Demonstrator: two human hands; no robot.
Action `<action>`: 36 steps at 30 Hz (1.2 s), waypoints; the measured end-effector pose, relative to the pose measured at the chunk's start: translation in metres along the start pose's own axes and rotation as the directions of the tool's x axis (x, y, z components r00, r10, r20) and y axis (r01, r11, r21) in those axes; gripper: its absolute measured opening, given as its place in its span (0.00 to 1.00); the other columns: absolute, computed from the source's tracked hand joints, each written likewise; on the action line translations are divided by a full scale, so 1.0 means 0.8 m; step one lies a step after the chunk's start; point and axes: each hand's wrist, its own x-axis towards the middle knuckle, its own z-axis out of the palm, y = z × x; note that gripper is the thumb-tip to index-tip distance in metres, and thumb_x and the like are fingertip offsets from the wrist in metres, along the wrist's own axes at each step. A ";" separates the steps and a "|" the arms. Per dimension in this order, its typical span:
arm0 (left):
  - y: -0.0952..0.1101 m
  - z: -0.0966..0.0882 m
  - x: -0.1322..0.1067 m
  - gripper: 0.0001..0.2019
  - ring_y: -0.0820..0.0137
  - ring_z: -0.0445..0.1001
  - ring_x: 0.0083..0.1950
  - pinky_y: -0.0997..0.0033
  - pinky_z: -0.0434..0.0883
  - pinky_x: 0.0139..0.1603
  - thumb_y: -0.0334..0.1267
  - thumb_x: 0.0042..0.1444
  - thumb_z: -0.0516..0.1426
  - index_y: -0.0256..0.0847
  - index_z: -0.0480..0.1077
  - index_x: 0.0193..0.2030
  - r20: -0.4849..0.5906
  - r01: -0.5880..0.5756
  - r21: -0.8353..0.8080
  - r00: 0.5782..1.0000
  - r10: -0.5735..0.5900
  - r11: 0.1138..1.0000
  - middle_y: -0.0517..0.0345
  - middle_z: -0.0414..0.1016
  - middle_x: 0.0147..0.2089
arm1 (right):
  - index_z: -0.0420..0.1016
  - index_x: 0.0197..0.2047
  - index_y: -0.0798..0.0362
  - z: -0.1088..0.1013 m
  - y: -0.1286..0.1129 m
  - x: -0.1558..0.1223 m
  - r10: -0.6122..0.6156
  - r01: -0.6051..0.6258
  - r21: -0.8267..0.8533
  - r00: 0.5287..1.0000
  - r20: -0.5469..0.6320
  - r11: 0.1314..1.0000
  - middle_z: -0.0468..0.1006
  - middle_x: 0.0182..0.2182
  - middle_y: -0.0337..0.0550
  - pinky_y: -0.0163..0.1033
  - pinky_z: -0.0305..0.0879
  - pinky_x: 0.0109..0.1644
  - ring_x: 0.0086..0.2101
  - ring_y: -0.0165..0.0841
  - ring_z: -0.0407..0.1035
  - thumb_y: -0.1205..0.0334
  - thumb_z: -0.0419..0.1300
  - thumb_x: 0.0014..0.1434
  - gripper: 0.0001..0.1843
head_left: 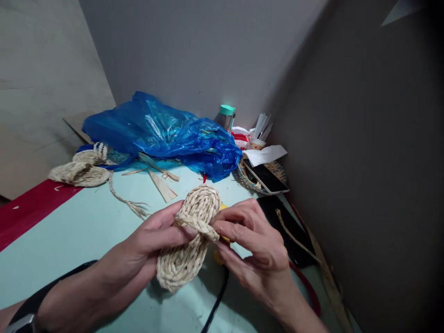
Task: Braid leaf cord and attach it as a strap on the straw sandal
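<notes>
A small woven straw sandal sole [187, 240], oval and pale tan, is held above the light green table [86, 226]. A braided straw strap [197, 225] lies across its middle. My left hand [152, 243] grips the sole from the left, thumb pressed on the strap. My right hand [253, 243] pinches the strap's right end against the sole's edge, fingers curled. A yellow object shows in part behind the right fingers.
A blue plastic bag [163, 132] lies at the back, with more woven straw pieces [81, 169] and loose strips left of it. A bottle with a green cap [225, 118], a phone [267, 178] on a woven basket and a black cable [217, 300] sit near the grey wall.
</notes>
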 end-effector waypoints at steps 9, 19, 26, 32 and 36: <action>-0.020 -0.013 0.016 0.20 0.57 0.77 0.49 0.67 0.73 0.47 0.31 0.45 0.67 0.42 0.78 0.48 -0.082 0.018 0.069 0.997 -0.012 0.997 0.52 0.82 0.46 | 0.80 0.45 0.48 0.005 0.005 -0.004 0.097 -0.105 0.093 0.992 0.081 0.990 0.76 0.36 0.41 0.39 0.68 0.41 0.38 0.31 0.68 0.74 0.64 0.60 0.13; -0.024 -0.020 0.014 0.22 0.63 0.77 0.40 0.69 0.73 0.41 0.38 0.47 0.69 0.41 0.76 0.51 -0.154 0.072 0.056 0.986 -0.063 0.996 0.53 0.81 0.43 | 0.77 0.52 0.47 0.001 -0.006 -0.005 0.191 -0.231 0.132 0.945 0.264 0.964 0.77 0.46 0.42 0.41 0.69 0.52 0.46 0.32 0.70 0.75 0.59 0.62 0.18; -0.016 -0.011 0.015 0.31 0.66 0.77 0.38 0.75 0.71 0.34 0.43 0.44 0.71 0.42 0.73 0.57 -0.340 0.052 0.181 0.941 0.013 0.982 0.54 0.82 0.44 | 0.74 0.50 0.51 0.008 -0.008 -0.015 0.338 -0.344 0.112 0.939 0.069 0.932 0.77 0.46 0.44 0.37 0.72 0.50 0.45 0.33 0.72 0.71 0.59 0.63 0.13; -0.014 -0.006 0.015 0.25 0.63 0.80 0.40 0.74 0.73 0.37 0.41 0.51 0.68 0.42 0.74 0.56 -0.281 0.064 0.160 0.960 -0.017 0.985 0.52 0.83 0.46 | 0.70 0.52 0.44 0.009 -0.016 -0.021 0.392 -0.384 -0.079 0.909 0.141 0.920 0.78 0.41 0.38 0.33 0.72 0.41 0.40 0.32 0.74 0.64 0.61 0.63 0.15; -0.013 -0.005 0.015 0.25 0.61 0.81 0.41 0.73 0.74 0.37 0.39 0.48 0.69 0.42 0.76 0.54 -0.291 0.090 0.168 0.956 -0.038 0.982 0.53 0.84 0.42 | 0.70 0.49 0.45 0.018 -0.019 -0.022 0.381 -0.372 -0.087 0.914 0.139 0.924 0.77 0.39 0.38 0.34 0.70 0.39 0.39 0.32 0.73 0.63 0.62 0.62 0.12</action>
